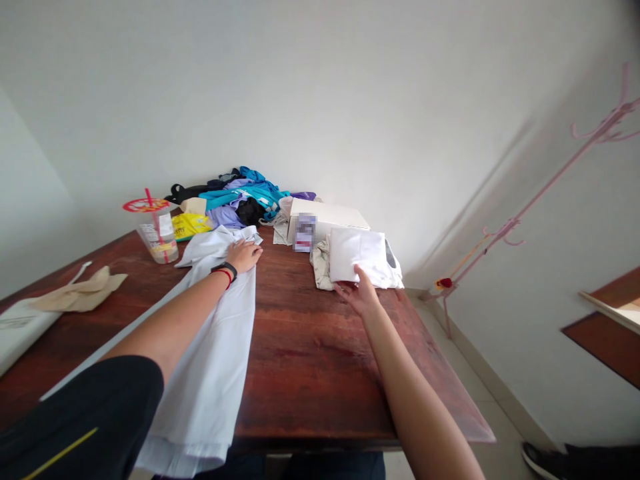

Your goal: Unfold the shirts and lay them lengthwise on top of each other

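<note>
A long pale grey-white garment (220, 347) lies lengthwise on the wooden table, its lower end hanging over the front edge. My left hand (243, 257) rests flat on its upper part, fingers stretched out. At the right, a neatly folded white garment (345, 250) sits on a small pile of folded clothes, a cream patterned cloth (321, 267) among them. My right hand (359, 290) grips the folded garment's front edge, thumb on top and fingers low at the front.
A plastic cup (159, 233) with a red straw stands at the left, near a yellow packet (190, 225) and brown paper (85, 291). Behind are heaped clothes (250, 193) and a white box (330, 215). A pink coat stand (545, 183) leans in view at right.
</note>
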Available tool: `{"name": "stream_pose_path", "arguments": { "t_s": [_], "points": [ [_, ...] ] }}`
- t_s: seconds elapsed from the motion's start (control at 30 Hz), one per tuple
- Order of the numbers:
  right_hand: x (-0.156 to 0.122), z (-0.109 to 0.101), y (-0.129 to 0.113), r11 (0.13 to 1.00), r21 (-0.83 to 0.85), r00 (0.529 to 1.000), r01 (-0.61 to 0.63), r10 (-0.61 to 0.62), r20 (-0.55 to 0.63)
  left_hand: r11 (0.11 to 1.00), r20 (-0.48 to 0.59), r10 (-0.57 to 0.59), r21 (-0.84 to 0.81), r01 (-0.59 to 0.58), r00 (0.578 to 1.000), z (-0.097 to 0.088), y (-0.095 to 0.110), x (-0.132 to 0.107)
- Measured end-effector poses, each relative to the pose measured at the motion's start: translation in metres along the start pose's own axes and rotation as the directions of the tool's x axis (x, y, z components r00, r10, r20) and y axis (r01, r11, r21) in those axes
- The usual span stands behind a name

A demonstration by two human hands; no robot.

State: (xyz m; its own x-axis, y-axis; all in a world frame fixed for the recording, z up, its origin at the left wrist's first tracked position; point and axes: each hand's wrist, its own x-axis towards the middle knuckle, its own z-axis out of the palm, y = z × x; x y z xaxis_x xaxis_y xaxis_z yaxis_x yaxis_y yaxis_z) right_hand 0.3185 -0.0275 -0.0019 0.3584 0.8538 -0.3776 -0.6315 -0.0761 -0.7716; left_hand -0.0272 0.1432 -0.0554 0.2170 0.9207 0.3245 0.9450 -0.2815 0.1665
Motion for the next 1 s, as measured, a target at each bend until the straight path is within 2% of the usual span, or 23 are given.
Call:
{"name": "stream_pose_path", "arguments": {
  "t_s": [0.13,0.37,0.63,0.83,1.0],
  "points": [
    [-0.0006,0.0008,0.0005,0.998,0.049,0.999,0.037,-0.035,-0.033,1.000,-0.001,-0.001,-0.001,0.001,1.000,0.0014,-0.0006,0.0005],
    [0.0038,-0.0015,0.0001,0.973,0.153,0.983,0.171,-0.157,-0.098,1.000,-0.006,-0.009,-0.006,0.009,1.000,0.0032,-0.0014,0.0011],
    [0.0060,-0.0034,-0.0016,0.956,0.118,0.964,0.267,-0.263,-0.049,1.000,-0.006,-0.005,-0.013,0.005,1.000,0.0015,-0.0007,0.0002],
    [0.0065,-0.0032,-0.0064,0.943,0.096,0.946,0.317,-0.308,-0.103,1.000,-0.003,-0.009,-0.011,0.009,1.000,0.0027,-0.0016,0.0012],
    [0.0004,0.0014,-0.0069,0.918,0.026,0.914,0.395,-0.390,-0.113,1.000,-0.013,-0.008,-0.006,0.008,1.000,0.0051,-0.0026,0.0023]
  ]
}}
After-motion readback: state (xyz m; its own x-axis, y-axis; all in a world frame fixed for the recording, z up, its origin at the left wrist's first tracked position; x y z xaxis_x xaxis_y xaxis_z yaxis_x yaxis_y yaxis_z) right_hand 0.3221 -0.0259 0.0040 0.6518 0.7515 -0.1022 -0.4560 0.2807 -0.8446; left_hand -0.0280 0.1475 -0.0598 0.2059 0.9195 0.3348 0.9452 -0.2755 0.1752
